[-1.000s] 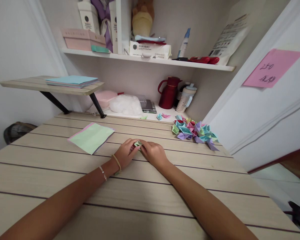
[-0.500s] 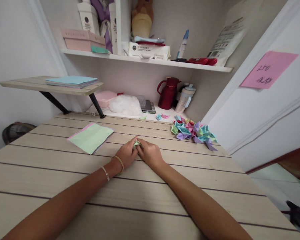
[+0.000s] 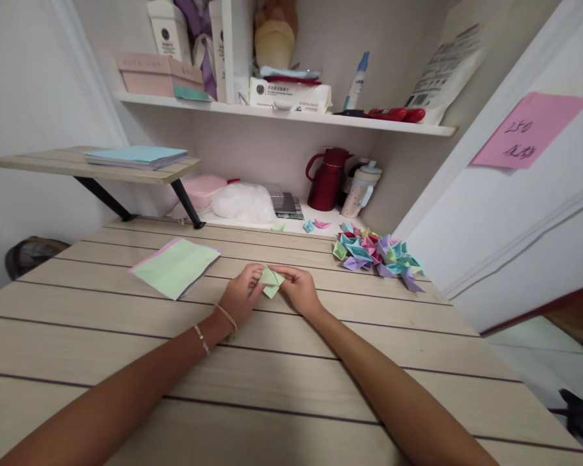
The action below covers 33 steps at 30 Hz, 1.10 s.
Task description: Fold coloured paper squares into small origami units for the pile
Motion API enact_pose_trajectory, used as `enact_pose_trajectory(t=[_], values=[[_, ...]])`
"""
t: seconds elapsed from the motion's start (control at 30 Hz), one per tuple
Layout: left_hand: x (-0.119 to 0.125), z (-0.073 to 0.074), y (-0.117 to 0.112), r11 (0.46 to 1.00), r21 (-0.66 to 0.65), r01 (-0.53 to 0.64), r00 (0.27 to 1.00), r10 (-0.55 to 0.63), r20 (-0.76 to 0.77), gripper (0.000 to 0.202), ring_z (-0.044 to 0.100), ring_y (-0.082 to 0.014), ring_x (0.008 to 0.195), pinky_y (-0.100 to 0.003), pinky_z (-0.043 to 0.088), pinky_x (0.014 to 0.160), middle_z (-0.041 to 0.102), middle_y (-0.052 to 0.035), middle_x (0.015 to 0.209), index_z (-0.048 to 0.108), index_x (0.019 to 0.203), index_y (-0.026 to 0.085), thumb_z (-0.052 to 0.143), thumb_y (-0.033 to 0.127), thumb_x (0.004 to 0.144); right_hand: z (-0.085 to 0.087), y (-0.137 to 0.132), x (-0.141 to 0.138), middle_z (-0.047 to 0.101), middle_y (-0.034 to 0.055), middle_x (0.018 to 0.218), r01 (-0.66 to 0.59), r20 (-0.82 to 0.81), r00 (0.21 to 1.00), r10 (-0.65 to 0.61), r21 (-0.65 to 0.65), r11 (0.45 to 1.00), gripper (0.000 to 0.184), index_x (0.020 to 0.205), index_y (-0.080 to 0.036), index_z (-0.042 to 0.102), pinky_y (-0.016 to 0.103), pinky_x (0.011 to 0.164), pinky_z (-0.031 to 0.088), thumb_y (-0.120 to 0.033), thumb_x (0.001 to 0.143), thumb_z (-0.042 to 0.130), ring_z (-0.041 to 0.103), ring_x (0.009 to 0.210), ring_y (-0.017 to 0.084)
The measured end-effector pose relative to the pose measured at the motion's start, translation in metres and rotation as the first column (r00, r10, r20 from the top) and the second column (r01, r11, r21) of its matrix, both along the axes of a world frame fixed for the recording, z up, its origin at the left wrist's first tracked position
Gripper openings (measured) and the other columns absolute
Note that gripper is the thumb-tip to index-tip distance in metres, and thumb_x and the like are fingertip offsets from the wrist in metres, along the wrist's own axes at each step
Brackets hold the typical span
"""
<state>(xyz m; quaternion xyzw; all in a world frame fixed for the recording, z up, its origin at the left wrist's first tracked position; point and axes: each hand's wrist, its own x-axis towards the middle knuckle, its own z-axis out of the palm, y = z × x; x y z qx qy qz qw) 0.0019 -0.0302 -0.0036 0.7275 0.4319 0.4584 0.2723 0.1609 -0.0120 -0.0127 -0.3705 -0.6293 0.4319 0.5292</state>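
Observation:
A small piece of folded light-green paper [image 3: 271, 281] is held between my two hands over the middle of the table. My left hand [image 3: 241, 292] pinches its left side, fingers curled. On the right side, my right hand [image 3: 298, 288] grips the other corner between thumb and fingers. The paper has a diamond-like outline with a flap across its front. To the left lies a small stack of paper sheets [image 3: 177, 267], light green on top with pink and purple edges showing. A heap of folded paper boats [image 3: 372, 254] in several colours sits to the right.
A few loose folded pieces, among them a pink one [image 3: 322, 224], lie at the table's back edge. A raised wooden shelf [image 3: 43, 162] at left carries blue-topped paper [image 3: 136, 155]. Behind stand a red jug [image 3: 327, 181] and a speckled bottle [image 3: 361, 191].
My hands have parted slightly, and the green paper, mostly covered by fingers before, now shows as a flat diamond-like shape between them.

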Motion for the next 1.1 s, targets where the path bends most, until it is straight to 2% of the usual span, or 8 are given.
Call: enact_pose_trajectory(t=[0.1, 0.23, 0.4, 0.57, 0.7, 0.87, 1.03, 1.1], values=[[-0.004, 0.005, 0.001, 0.995, 0.098, 0.018, 0.99, -0.004, -0.142, 0.032, 0.058, -0.0183, 0.093, -0.031, 0.046, 0.081, 0.062, -0.0067, 0.104, 0.054, 0.113, 0.021, 0.049, 0.022, 0.081, 0.001, 0.002, 0.003, 0.069, 0.0052, 0.093, -0.089, -0.124, 0.989, 0.076, -0.099, 0.991, 0.032, 0.095, -0.019, 0.068, 0.037, 0.079, 0.051, -0.029, 0.065, 0.066, 0.064, 0.086, 0.023], [-0.01, 0.007, 0.004, 0.985, 0.163, 0.06, 0.979, -0.026, -0.203, 0.034, 0.058, -0.0175, 0.086, -0.03, 0.045, 0.078, 0.064, -0.0065, 0.094, 0.055, 0.117, 0.022, 0.045, 0.024, 0.084, 0.003, 0.0, 0.005, 0.069, 0.0059, 0.092, -0.178, -0.198, 0.969, 0.145, -0.161, 0.971, 0.04, 0.099, -0.018, 0.066, 0.037, 0.08, 0.051, -0.032, 0.061, 0.071, 0.064, 0.086, 0.022], [-0.016, 0.007, 0.009, 0.991, 0.096, 0.098, 0.995, -0.094, -0.044, 0.026, 0.059, -0.0151, 0.071, -0.026, 0.048, 0.066, 0.065, -0.0048, 0.081, 0.066, 0.103, 0.022, 0.054, 0.028, 0.08, 0.002, -0.001, 0.006, 0.069, 0.0035, 0.095, -0.246, -0.26, 0.947, 0.187, -0.216, 0.945, 0.039, 0.101, -0.021, 0.066, 0.036, 0.077, 0.053, -0.033, 0.064, 0.068, 0.065, 0.083, 0.02], [-0.015, 0.01, 0.008, 0.989, -0.012, 0.15, 0.972, -0.145, 0.183, 0.02, 0.058, -0.0121, 0.056, -0.023, 0.05, 0.054, 0.063, -0.003, 0.07, 0.07, 0.09, 0.018, 0.06, 0.027, 0.075, 0.001, -0.002, 0.007, 0.07, 0.0023, 0.073, -0.133, -0.266, 0.961, 0.072, -0.22, 0.966, 0.028, 0.086, -0.018, 0.071, 0.032, 0.062, 0.056, -0.031, 0.06, 0.072, 0.066, 0.064, 0.018], [-0.014, 0.013, 0.006, 0.99, -0.027, 0.139, 0.972, -0.132, 0.197, 0.017, 0.057, -0.0109, 0.054, -0.022, 0.048, 0.054, 0.062, -0.0022, 0.065, 0.07, 0.085, 0.016, 0.059, 0.025, 0.076, 0.003, -0.002, 0.008, 0.067, 0.0015, 0.058, -0.102, -0.246, 0.968, 0.056, -0.18, 0.978, 0.02, 0.076, -0.017, 0.071, 0.028, 0.052, 0.053, -0.032, 0.062, 0.071, 0.062, 0.051, 0.015], [-0.014, 0.012, 0.008, 0.993, 0.025, 0.118, 0.98, -0.12, 0.159, 0.017, 0.056, -0.0124, 0.066, -0.022, 0.046, 0.062, 0.061, -0.0037, 0.069, 0.066, 0.064, 0.014, 0.059, 0.024, 0.076, 0.004, -0.002, 0.007, 0.065, 0.0012, 0.061, -0.065, -0.169, 0.985, 0.039, -0.148, 0.987, 0.018, 0.065, -0.016, 0.066, 0.024, 0.054, 0.048, -0.034, 0.064, 0.07, 0.058, 0.054, 0.012], [-0.011, 0.008, 0.008, 0.97, -0.164, 0.178, 0.941, -0.12, 0.315, 0.02, 0.059, -0.011, 0.063, -0.022, 0.049, 0.058, 0.061, -0.0003, 0.071, 0.061, 0.094, 0.016, 0.059, 0.023, 0.075, 0.003, 0.0, 0.007, 0.061, -0.0024, 0.059, -0.095, -0.22, 0.974, 0.062, -0.139, 0.986, 0.023, 0.079, -0.018, 0.06, 0.022, 0.053, 0.045, -0.034, 0.065, 0.07, 0.054, 0.051, 0.01], [-0.011, 0.006, 0.009, 0.963, -0.193, 0.189, 0.935, -0.116, 0.335, 0.018, 0.059, -0.0105, 0.061, -0.021, 0.049, 0.057, 0.061, 0.0002, 0.07, 0.061, 0.092, 0.016, 0.059, 0.023, 0.075, 0.003, 0.001, 0.007, 0.061, -0.0024, 0.059, -0.11, -0.227, 0.971, 0.078, -0.131, 0.985, 0.024, 0.08, -0.019, 0.059, 0.023, 0.054, 0.046, -0.035, 0.065, 0.069, 0.055, 0.052, 0.01]])
